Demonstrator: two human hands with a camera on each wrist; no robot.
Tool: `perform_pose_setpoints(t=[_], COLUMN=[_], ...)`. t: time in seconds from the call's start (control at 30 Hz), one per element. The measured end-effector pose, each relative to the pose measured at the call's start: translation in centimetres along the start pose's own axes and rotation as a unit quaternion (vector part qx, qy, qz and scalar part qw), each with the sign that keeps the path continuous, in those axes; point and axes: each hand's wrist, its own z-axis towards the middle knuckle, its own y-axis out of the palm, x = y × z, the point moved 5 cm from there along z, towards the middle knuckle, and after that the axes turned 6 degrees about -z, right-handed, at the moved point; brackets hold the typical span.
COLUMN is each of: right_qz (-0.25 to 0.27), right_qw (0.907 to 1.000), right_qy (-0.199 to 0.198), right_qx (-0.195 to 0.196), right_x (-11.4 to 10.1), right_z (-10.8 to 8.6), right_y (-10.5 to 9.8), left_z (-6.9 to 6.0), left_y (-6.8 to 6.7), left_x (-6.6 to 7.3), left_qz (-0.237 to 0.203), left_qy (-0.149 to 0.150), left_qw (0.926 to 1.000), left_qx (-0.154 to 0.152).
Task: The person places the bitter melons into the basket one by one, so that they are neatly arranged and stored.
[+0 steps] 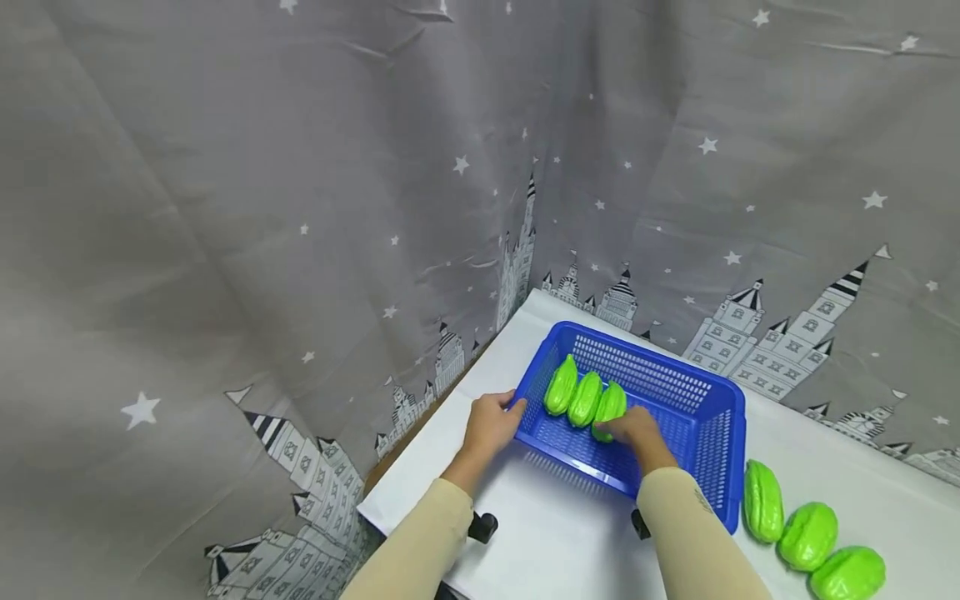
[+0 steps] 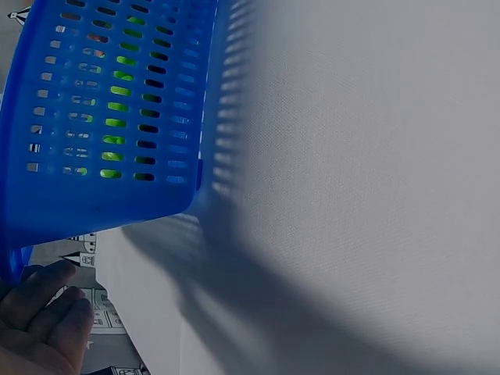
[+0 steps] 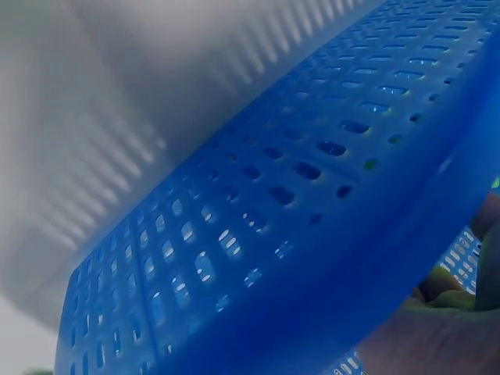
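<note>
A blue perforated plastic basket [image 1: 660,348] stands on the white table. Three glossy, bright green ribbed fruits lie side by side at its left end: a left one [image 1: 561,387], a middle one [image 1: 585,400] and a right one [image 1: 612,402]. My left hand [image 1: 491,427] grips the rim at the basket's near left corner; its curled fingers [image 2: 53,301] show below the corner in the left wrist view. Reaching over the near side, my right hand [image 1: 636,433] holds the lower end of the right fruit. Basket wall hides most of that hand in the right wrist view.
Right of the basket, on the table [image 1: 536,525], lie a long ribbed green fruit [image 1: 763,502] and two rounder green ones, one nearer the basket [image 1: 808,536] and one farther off [image 1: 849,573]. A grey curtain [image 1: 360,208] with stars and castles hangs behind the table.
</note>
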Motion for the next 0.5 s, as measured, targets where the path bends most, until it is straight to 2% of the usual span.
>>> perform_pose_setpoints(t=[0.17,0.27,0.4,0.5], right_qz=[0.021,0.029,0.068,0.108], right_qw=[0.9992,0.9992,0.9962,0.9882], right_qy=[0.034,0.028,0.001,-0.01], right_qx=[-0.007,0.004,0.056,0.108], right_x=[2.5,3.2,3.3,3.5], right_z=[-1.2,-1.8,-2.3,-2.8], right_y=[-1.7,-3.0,-5.6,-8.0], left_z=[-0.1,-0.1,0.2,0.4], left_y=[1.6,1.8,1.1,-0.2], left_x=[1.2,1.4,1.3,1.1], left_qz=[0.015,0.026,0.04,0.044], left_qy=[0.01,0.008,0.009,0.008], left_qw=[0.9995,0.9992,0.9989,0.9989], left_qx=[-0.026,-0.028,-0.023,-0.012])
